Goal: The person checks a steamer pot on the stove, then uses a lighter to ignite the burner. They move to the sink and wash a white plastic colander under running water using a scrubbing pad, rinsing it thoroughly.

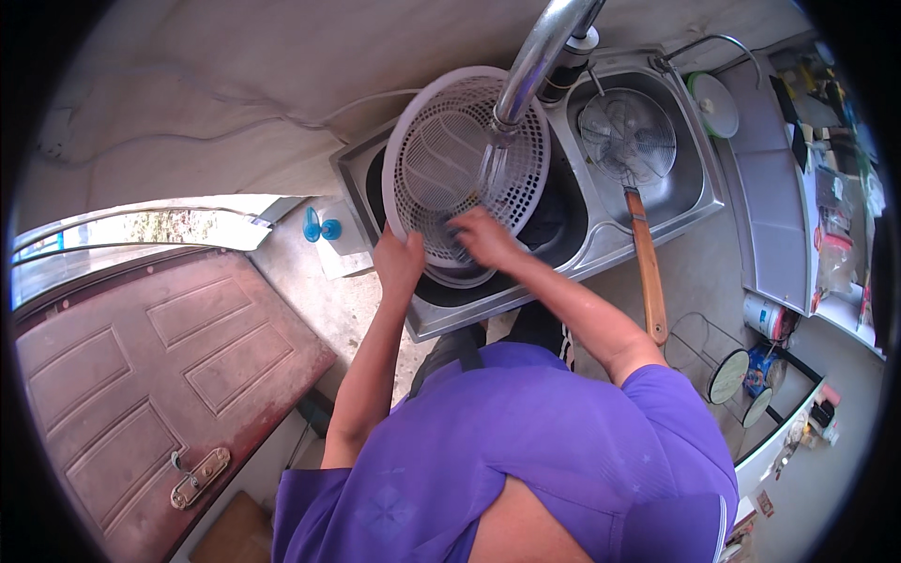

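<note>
A large white plastic colander [464, 74] is tilted over the left basin of a stainless steel double sink [500, 299]. My left hand [399, 259] grips its near-left rim, with the thumb on top. Inside the colander, my right hand [486, 238] presses a small grey thing [459, 246] to the wall near the bottom rim; motion blur hides what exactly it is. Water runs from the chrome faucet [524, 77] into the colander. Below it, a second pale rim [464, 280] shows in the basin, along with something dark that is partly hidden.
A wire skimmer [626, 137] lies in the right basin, its wooden handle [647, 274] jutting over the front edge. Left of the sink are blue bottles [329, 229] and a brown panelled door [134, 373]. A wire rack [704, 359] and cluttered shelf [774, 211] stand right.
</note>
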`<act>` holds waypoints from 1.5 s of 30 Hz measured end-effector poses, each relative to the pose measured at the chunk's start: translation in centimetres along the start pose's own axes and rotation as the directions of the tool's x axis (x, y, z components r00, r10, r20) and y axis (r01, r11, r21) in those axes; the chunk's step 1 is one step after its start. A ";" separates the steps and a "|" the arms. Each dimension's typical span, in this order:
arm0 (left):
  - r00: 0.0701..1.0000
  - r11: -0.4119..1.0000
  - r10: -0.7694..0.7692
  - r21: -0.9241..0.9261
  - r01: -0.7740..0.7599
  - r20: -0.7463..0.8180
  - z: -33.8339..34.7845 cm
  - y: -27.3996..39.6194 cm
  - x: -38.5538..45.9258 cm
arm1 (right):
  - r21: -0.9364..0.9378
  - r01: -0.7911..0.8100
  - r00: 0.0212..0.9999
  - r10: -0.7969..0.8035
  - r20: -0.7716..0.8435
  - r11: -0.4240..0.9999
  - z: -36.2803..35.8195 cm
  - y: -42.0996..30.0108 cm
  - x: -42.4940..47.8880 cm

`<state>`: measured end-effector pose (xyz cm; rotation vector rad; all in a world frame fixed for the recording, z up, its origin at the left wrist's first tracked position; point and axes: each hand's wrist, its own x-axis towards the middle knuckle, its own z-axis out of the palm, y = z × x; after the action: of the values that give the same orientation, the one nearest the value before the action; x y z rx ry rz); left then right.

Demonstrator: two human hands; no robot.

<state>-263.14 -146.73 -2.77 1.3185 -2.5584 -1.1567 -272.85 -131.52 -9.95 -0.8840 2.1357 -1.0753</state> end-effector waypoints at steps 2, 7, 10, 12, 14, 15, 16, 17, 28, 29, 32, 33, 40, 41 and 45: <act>0.998 0.998 0.043 0.048 -0.041 -0.047 -0.6 0.8 0.7 | -0.096 0.062 0.998 -0.060 0.022 0.993 0.5 -5.4 -0.6; 0.999 0.999 0.035 -0.009 -0.035 -0.003 -2.1 2.5 1.9 | -0.496 -0.016 0.998 0.043 0.042 0.868 -2.6 6.0 1.1; 0.992 0.995 0.079 0.067 -0.072 -0.097 -2.3 3.0 1.5 | -0.565 -0.116 0.993 0.116 -0.035 0.817 -5.5 6.0 2.7; 0.993 0.995 0.065 0.077 -0.058 -0.096 -1.7 2.7 1.5 | -0.498 -0.068 0.997 0.077 -0.002 0.865 -3.9 6.1 3.3; 0.993 0.994 0.067 0.097 -0.058 -0.093 -1.4 2.6 1.7 | -0.071 0.270 0.955 -0.277 -0.105 0.960 0.7 2.4 1.4; 0.992 0.992 0.055 0.115 -0.042 -0.110 -1.8 2.0 1.6 | -0.194 0.126 0.984 -0.098 0.148 0.973 0.3 -3.4 -0.1; 0.992 0.990 0.060 0.130 -0.046 -0.107 -1.9 2.2 1.4 | -0.305 0.118 0.986 -0.075 0.148 0.945 0.2 -1.8 -0.1; 0.994 0.993 0.073 0.097 -0.064 -0.083 -2.0 2.7 1.2 | -0.409 0.106 0.988 -0.049 0.146 0.906 -0.3 1.5 0.0; 0.999 0.998 0.050 0.049 -0.050 0.016 -1.5 1.0 1.8 | -0.360 0.154 0.988 -0.146 0.050 0.920 0.5 3.3 1.0; 0.997 0.997 0.058 0.040 -0.060 0.055 -2.1 0.7 2.2 | -0.474 0.081 0.997 -0.065 0.051 0.877 -1.8 4.9 1.7; 0.995 0.995 0.099 0.013 -0.099 -0.009 -1.6 1.6 2.1 | -0.551 -0.147 0.988 0.097 -0.119 0.821 -3.3 7.0 3.4; 0.995 0.995 0.096 0.022 -0.095 -0.010 -1.5 1.7 2.2 | -0.526 -0.218 0.972 0.135 -0.192 0.822 -3.2 7.6 3.6; 0.994 0.991 0.109 0.082 -0.110 0.019 -3.1 3.4 2.8 | -0.462 0.301 0.933 -0.357 -0.036 0.834 -0.6 7.2 1.4; 0.995 0.993 0.094 0.071 -0.096 0.029 -3.4 3.7 3.1 | -0.524 0.115 0.988 -0.152 -0.029 0.844 -2.6 7.5 2.2; 0.999 0.998 0.036 -0.055 -0.033 0.040 -2.9 3.9 3.0 | -0.564 -0.143 0.990 0.112 -0.090 0.813 -2.8 7.5 1.9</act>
<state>-266.76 -149.21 0.97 1.2472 -2.5471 -1.2509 -278.34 -128.28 -15.25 -0.9533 2.5728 -0.3789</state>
